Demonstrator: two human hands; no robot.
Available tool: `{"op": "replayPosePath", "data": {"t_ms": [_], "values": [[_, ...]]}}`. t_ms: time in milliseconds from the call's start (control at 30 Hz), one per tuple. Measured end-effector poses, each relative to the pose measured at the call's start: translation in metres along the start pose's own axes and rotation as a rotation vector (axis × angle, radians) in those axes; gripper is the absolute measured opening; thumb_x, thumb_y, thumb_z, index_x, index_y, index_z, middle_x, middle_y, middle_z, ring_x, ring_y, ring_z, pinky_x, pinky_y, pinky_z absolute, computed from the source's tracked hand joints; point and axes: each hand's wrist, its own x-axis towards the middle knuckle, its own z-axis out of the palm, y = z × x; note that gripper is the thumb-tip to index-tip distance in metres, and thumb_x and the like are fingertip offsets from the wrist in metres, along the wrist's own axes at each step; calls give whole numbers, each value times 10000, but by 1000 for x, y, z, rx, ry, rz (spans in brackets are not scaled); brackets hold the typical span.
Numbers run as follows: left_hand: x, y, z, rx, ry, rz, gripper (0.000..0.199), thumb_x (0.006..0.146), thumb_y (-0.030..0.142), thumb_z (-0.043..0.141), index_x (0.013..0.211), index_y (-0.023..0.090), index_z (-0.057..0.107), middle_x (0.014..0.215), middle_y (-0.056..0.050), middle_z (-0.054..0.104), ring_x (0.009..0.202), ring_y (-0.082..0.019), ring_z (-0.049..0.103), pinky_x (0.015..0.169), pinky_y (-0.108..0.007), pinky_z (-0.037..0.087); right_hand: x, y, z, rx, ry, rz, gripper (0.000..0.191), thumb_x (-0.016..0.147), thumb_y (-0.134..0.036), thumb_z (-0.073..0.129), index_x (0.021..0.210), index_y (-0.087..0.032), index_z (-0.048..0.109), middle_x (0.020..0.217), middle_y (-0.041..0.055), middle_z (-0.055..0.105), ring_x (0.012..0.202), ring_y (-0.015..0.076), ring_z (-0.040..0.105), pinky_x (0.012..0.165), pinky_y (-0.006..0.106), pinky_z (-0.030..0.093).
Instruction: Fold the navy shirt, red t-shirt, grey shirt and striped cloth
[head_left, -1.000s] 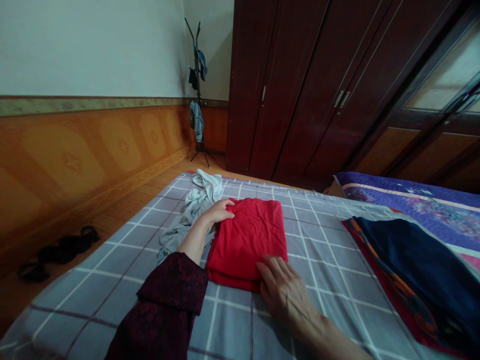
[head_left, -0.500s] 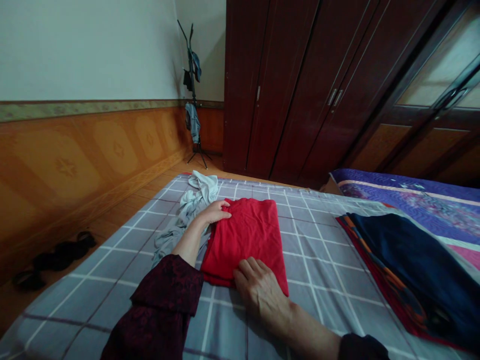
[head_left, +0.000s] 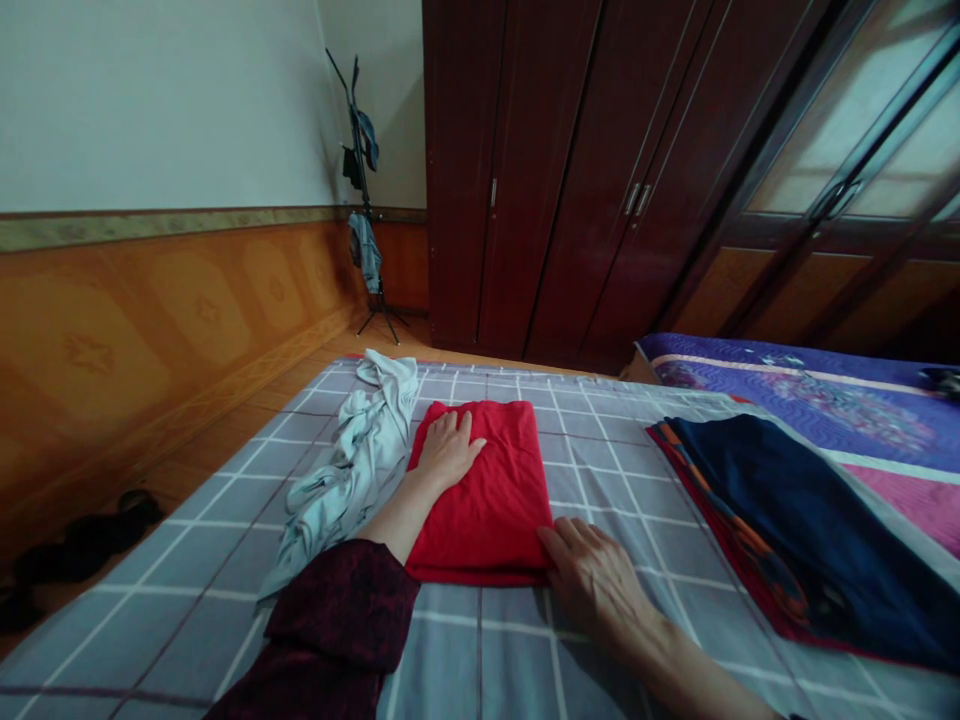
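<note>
Red folded cloth [head_left: 499, 510] is lying near crumpled pale-grey fabric [head_left: 349, 465], left hand [head_left: 448, 450] spread atop, right hand [head_left: 594, 572] touching its corner, pinch unclear

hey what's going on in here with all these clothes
A person has both hands on a folded red cloth lying on a checked sheet. The left hand rests on its far left part, and the right hand is at its near right corner. To the left lies a crumpled pale cloth; off to the right is a pile of dark blue and red clothes.
</note>
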Motion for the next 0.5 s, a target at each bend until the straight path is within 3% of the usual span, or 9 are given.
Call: {"op": "replayPosePath", "data": {"t_ms": [167, 333, 433, 500], "values": [[-5, 12, 5, 94, -38, -2, 615, 923, 436, 438, 1393, 45, 369, 1406, -242, 408, 1326, -363, 344, 1082, -481, 250, -9, 6, -10, -5, 62, -22, 177, 778, -42, 466, 802, -212, 509, 680, 3, 581, 568, 161, 532, 539, 287, 344], [-16, 39, 0, 136, -86, 65, 650, 890, 445, 495, 1406, 73, 365, 1436, -238, 377, 1342, -359, 331, 1089, -488, 261, -46, 15, -22, -41, 127, -10, 220, 720, -41, 433, 821, -220, 512, 619, -5, 568, 505, 161, 555, 471, 279, 346], [-23, 57, -4, 163, -70, 163, 617, 898, 403, 491, 1420, 104, 356, 1496, -205, 289, 1389, -336, 241, 1122, -500, 201, -58, 19, -36, 60, 73, -86, 160, 769, -121, 484, 876, -220, 550, 687, 5, 616, 545, 155, 599, 477, 262, 404], [-27, 66, -3, 151, -79, 245, 607, 915, 420, 454, 1434, 128, 337, 1520, -170, 252, 1414, -304, 178, 1140, -492, 167, -50, 19, -46, 167, 7, -45, 125, 838, -190, 500, 933, -217, 576, 787, 29, 648, 644, 155, 635, 544, 250, 464]]}}
